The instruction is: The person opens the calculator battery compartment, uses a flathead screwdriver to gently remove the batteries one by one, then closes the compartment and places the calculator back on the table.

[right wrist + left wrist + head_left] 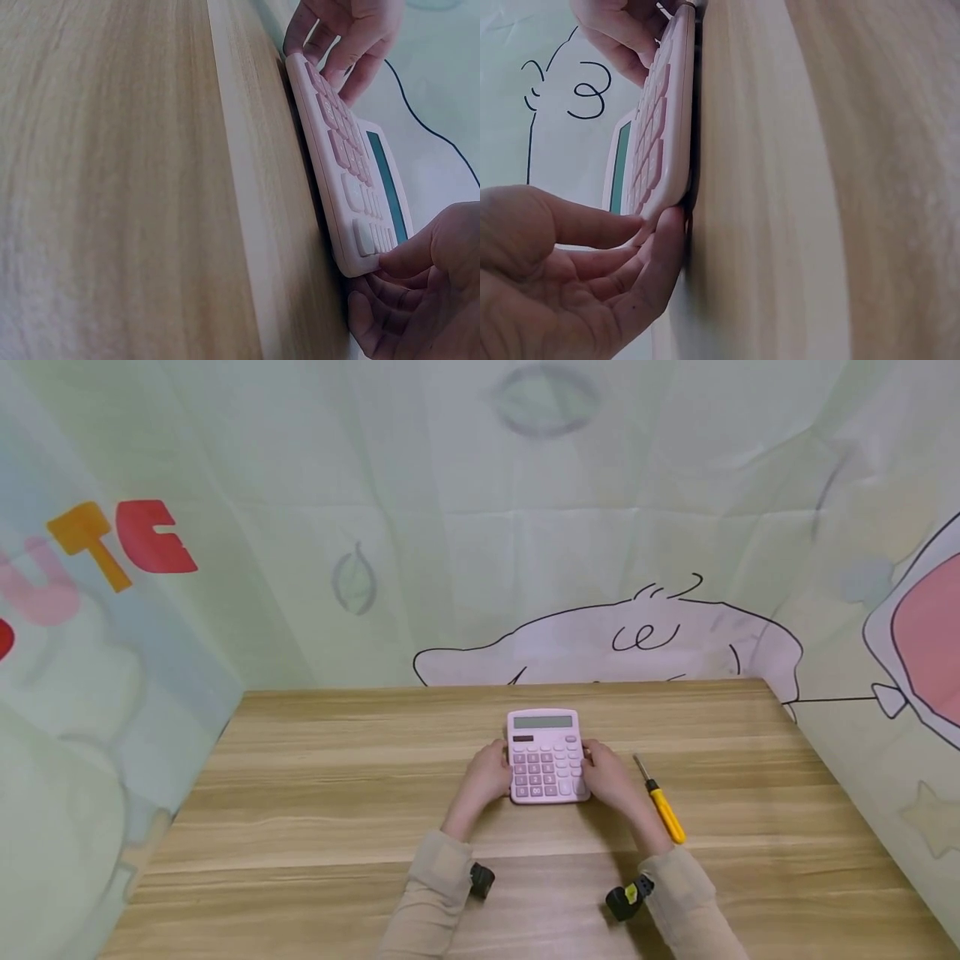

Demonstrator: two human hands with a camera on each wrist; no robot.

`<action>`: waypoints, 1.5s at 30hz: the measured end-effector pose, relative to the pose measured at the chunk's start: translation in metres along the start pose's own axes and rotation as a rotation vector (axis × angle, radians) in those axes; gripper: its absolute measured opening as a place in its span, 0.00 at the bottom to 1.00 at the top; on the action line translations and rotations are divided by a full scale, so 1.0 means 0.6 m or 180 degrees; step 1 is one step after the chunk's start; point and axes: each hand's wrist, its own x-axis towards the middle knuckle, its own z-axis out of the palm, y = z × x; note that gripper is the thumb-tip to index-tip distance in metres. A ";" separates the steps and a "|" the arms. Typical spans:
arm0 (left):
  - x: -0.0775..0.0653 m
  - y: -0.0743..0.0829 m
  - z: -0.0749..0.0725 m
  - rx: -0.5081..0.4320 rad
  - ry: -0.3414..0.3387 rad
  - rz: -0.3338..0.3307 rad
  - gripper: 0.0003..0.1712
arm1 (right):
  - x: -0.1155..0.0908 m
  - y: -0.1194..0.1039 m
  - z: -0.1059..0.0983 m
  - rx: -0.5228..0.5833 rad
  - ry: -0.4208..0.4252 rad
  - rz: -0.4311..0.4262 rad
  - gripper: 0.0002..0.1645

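Note:
A pink calculator lies face up near the middle of the wooden table, its grey display at the far end. My left hand grips its left edge; in the left wrist view the thumb is on the upper side and a finger curls at the lower edge. My right hand grips the opposite edge, with the thumb by the corner keys and the other fingers curled below. Both wrist views show the calculator low over the table, a dark shadow line along its underside.
A screwdriver with a yellow handle lies just right of my right forearm, its shaft pointing away. The wooden table ends at a printed cloth backdrop behind and at both sides.

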 end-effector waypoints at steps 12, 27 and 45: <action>-0.001 0.002 0.002 0.0076 0.0091 -0.0029 0.27 | -0.004 -0.003 -0.002 0.0044 0.0043 0.0076 0.26; -0.004 0.002 0.006 -0.0062 0.0236 -0.0040 0.29 | -0.011 -0.004 -0.001 0.0174 0.0256 0.0020 0.25; -0.006 0.004 0.001 -0.0295 0.0300 0.0018 0.30 | -0.018 -0.014 -0.008 0.0249 0.0382 0.0071 0.27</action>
